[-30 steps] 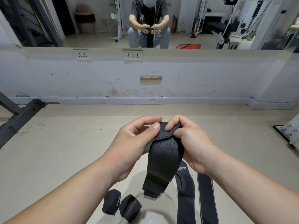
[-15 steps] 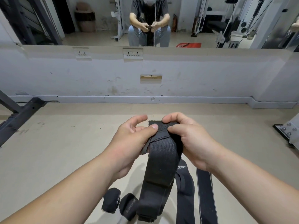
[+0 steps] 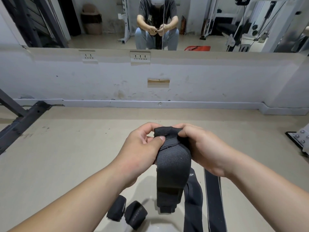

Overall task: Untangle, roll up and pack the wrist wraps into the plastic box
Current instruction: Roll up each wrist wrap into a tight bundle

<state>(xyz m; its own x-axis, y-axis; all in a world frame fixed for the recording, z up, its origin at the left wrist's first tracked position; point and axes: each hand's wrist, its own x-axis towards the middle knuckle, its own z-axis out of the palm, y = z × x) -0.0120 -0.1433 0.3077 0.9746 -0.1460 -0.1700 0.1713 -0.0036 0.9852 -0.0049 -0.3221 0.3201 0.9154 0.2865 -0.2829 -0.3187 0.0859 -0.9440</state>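
Both bare forearms reach forward and converge at chest height. The left hand point(image 3: 142, 144) and right hand point(image 3: 200, 148) meet, fingers curled, pinching the top end of a black woven wrist wrap point(image 3: 173, 164).

Illumination: even, diffuse indoor light, moderately bright, falling from above. Shadows: one soft, faint patch on the floor point(image 3: 66, 156) at 6 o'clock, under the held wrist wrap point(image 3: 173, 164). Distortion: wide-angle; the skirting point(image 3: 184, 104) bows toward 3 and 9 o'clock. Focus: centre sharp; mirror point(image 3: 217, 22) at 12 o'clock slightly soft.
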